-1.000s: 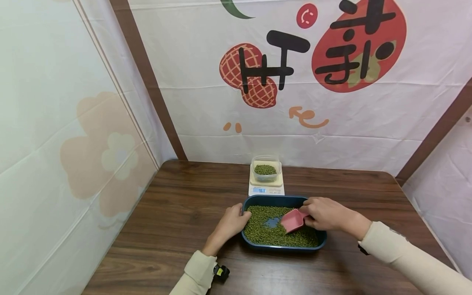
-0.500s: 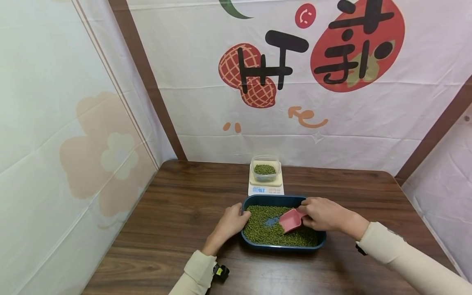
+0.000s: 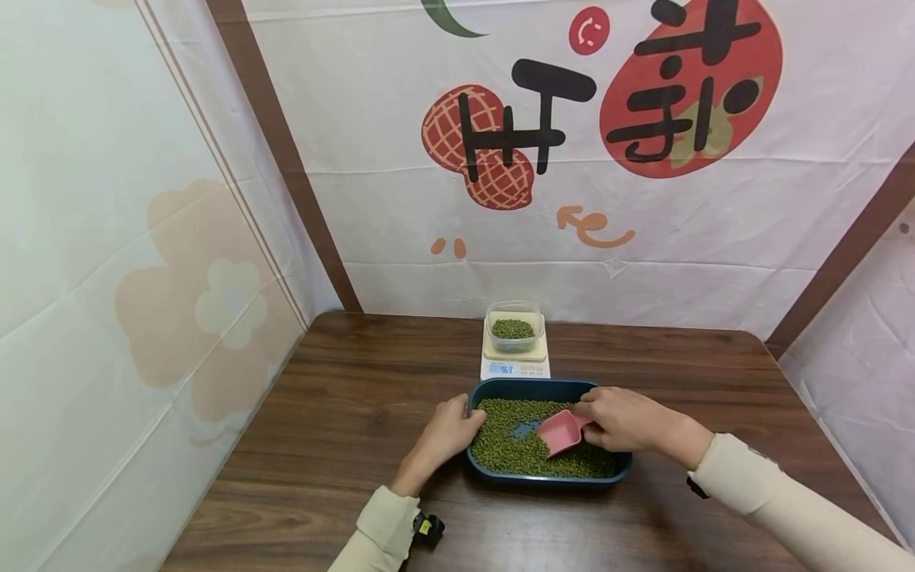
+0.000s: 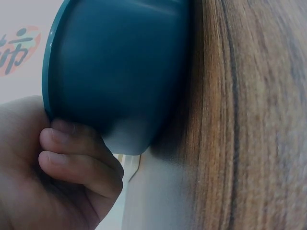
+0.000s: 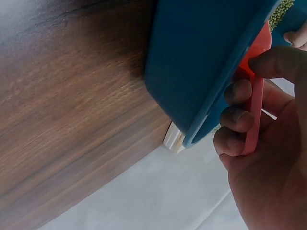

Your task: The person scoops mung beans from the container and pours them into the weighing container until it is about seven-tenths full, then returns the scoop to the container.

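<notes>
A blue tray (image 3: 550,480) full of small green mung beans (image 3: 511,457) stands on the table. My left hand (image 3: 449,430) grips its left wall, thumb over the rim; the left wrist view has the curled fingers (image 4: 79,167) against the outside of the tray (image 4: 115,62). In my right hand (image 3: 629,419) is the handle of a pink scoop (image 3: 561,431), whose bowl lies tilted among the beans, its front edge in them. The right wrist view has the fingers wrapped round the scoop's handle (image 5: 255,112) close by the tray's rim. A bare blue patch of tray bottom shows left of the scoop.
Just behind the tray, a white kitchen scale (image 3: 516,369) with a lit display bears a clear plastic container (image 3: 513,343) holding some green beans. The brown wooden table (image 3: 343,413) runs back to a printed white cloth wall (image 3: 400,286). More cloth hangs on both sides.
My right hand has moved the scoop slightly left and toward me through the beans. The left hand keeps its hold on the tray.
</notes>
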`<state>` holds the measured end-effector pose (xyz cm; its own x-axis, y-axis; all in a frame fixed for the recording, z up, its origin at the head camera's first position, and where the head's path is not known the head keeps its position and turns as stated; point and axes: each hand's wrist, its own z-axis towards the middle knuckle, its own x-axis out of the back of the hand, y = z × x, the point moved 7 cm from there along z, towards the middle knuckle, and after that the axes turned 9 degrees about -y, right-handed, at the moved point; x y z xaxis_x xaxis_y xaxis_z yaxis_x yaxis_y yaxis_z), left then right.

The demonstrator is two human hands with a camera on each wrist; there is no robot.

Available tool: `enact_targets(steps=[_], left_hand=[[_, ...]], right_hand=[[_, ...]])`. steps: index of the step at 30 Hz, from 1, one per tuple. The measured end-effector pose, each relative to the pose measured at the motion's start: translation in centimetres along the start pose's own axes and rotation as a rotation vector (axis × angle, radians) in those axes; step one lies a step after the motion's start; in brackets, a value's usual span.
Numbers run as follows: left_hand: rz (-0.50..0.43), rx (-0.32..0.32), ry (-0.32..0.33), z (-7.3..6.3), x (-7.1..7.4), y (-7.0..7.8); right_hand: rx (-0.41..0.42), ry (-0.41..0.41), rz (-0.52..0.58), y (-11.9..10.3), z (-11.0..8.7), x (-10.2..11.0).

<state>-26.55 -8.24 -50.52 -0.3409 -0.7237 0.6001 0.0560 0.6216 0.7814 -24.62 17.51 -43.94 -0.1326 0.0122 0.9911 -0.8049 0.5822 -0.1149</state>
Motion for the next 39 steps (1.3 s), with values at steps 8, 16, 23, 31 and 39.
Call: enact_targets(steps=[8, 16, 23, 31, 39], left_hand=[[0.000, 0.005, -0.007, 0.0, 0.0, 0.0], [0.003, 0.006, -0.001, 0.1, 0.1, 0.1], [0.008, 0.007, 0.002, 0.1, 0.0, 0.1], [0.007, 0.009, 0.003, 0.0, 0.0, 0.1], [0.006, 0.009, 0.002, 0.1, 0.0, 0.0]], right_hand=[[-0.002, -0.001, -0.009, -0.5, 0.2, 0.3], [-0.030, -0.041, -0.014, -0.7, 0.7, 0.4], [-0.031, -0.065, -0.029, -1.1, 1.2, 0.5], [-0.016, -0.068, -0.039, -1.4, 1.8, 0.6], [0.004, -0.062, -0.063, -1.7, 2.4, 0.6]])
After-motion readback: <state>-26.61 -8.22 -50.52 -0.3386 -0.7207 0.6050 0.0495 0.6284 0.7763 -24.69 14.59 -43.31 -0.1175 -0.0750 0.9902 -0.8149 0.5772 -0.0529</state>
